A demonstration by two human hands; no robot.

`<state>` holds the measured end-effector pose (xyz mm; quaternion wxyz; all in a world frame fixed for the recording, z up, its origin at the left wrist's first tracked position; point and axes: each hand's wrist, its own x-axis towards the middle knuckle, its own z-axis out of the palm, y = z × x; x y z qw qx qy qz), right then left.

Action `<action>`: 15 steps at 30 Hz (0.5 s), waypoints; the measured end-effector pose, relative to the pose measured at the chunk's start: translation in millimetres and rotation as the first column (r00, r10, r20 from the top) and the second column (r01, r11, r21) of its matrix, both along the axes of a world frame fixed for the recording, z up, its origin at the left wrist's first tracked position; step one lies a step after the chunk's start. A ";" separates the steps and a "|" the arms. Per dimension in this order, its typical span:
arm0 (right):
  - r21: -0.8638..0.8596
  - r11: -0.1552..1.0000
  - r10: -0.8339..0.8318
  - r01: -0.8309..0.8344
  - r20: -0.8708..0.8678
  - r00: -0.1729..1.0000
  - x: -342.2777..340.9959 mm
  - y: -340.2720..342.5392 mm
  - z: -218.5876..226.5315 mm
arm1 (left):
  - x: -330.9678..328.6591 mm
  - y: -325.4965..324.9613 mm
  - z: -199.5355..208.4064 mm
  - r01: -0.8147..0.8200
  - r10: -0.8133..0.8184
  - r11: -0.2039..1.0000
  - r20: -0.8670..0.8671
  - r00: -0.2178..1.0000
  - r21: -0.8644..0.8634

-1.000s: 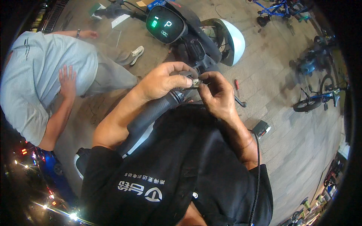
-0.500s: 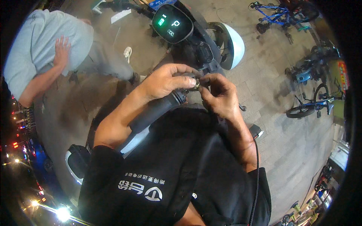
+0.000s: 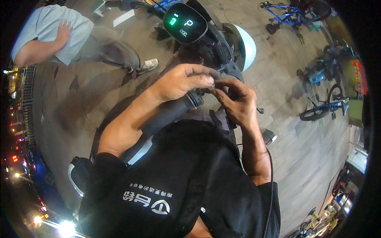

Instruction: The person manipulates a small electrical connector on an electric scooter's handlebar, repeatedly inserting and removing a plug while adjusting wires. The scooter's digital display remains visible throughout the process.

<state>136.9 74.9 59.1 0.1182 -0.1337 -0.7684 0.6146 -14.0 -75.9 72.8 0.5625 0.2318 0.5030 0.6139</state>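
A black scooter handlebar grip [image 3: 168, 116] runs up toward the middle of the view. My left hand [image 3: 180, 81] curls over the grip's inner end, fingertips pressed on a small metal part [image 3: 212, 84]. From the right, my right hand [image 3: 235, 102] pinches that same part with thumb and forefinger. Both hands touch at the part, just below the scooter's lit dashboard screen [image 3: 185, 23]. What lies under the fingers is hidden.
Another person in a grey shirt [image 3: 59, 37] bends over at the upper left, one shoe [image 3: 149, 64] near the scooter. The scooter's white front fender [image 3: 248, 45] sits beyond the dashboard. Small bicycles [image 3: 321, 109] stand on the paved ground at right. A dark cable [image 3: 271, 166] runs along my right arm.
My hands stay together on the small part at the grip's end, fingers shifting slightly. The other person has moved toward the upper left of the view.
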 end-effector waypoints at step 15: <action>-0.024 0.999 0.045 -0.045 -0.017 0.999 -16.2 4.2 5.4 | 19.3 -43.8 -11.0 -0.115 0.116 0.993 -0.035 0.993 0.012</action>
